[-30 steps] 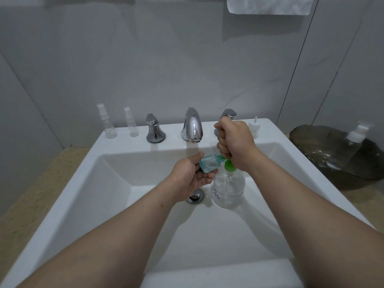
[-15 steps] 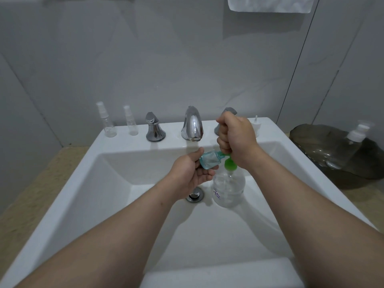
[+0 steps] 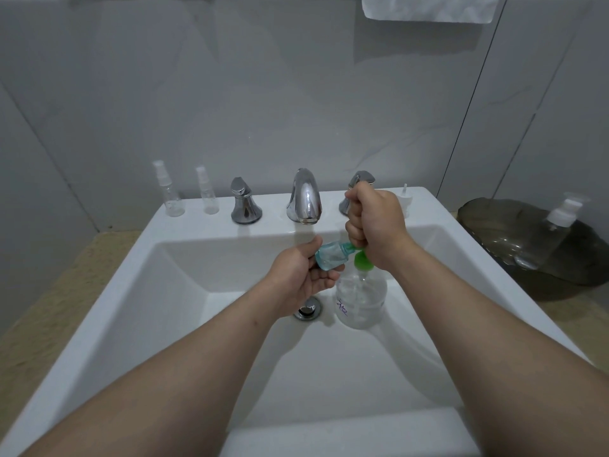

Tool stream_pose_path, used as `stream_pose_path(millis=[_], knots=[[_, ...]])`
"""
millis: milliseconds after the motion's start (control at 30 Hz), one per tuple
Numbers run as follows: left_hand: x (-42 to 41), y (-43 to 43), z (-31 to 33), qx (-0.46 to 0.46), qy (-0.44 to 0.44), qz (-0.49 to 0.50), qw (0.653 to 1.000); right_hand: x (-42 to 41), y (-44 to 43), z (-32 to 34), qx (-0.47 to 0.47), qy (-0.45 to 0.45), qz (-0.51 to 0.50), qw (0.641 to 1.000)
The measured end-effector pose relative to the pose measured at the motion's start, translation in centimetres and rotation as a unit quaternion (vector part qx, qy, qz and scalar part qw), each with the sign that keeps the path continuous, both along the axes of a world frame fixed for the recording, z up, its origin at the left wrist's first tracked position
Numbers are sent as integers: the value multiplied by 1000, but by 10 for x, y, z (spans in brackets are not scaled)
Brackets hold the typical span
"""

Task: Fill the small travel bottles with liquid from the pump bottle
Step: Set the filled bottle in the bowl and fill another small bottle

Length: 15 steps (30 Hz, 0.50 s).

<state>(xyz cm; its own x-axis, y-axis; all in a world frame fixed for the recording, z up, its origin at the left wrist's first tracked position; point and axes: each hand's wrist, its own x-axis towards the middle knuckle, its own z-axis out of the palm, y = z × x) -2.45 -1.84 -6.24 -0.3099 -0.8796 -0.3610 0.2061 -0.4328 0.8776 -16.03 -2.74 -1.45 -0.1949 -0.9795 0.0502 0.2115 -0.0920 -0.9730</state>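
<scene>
A clear pump bottle (image 3: pixel 361 293) with a green collar stands in the white sink (image 3: pixel 197 265) beside the drain. My right hand (image 3: pixel 375 222) is closed in a fist over its pump head, which is hidden. My left hand (image 3: pixel 298 278) holds a small blue-tinted travel bottle (image 3: pixel 329 257) tilted on its side, its mouth at the green spout under my right fist. Two empty clear spray bottles, one (image 3: pixel 169 194) and another (image 3: pixel 207 192), stand upright on the sink's back left ledge.
A chrome faucet (image 3: pixel 304 199) with a left handle (image 3: pixel 244 202) and a right handle (image 3: pixel 361 181) lines the back ledge. A small white spray cap (image 3: pixel 405 199) sits at the back right. A dark bowl (image 3: pixel 494 225) on the right counter holds another pump bottle (image 3: pixel 547 232).
</scene>
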Motion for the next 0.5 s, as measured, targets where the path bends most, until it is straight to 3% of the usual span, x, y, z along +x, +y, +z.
stream_pose_path(millis=[500], knots=[[-1, 0, -2, 8, -11, 1, 1000, -1, -1, -3, 19, -4, -1, 1000]])
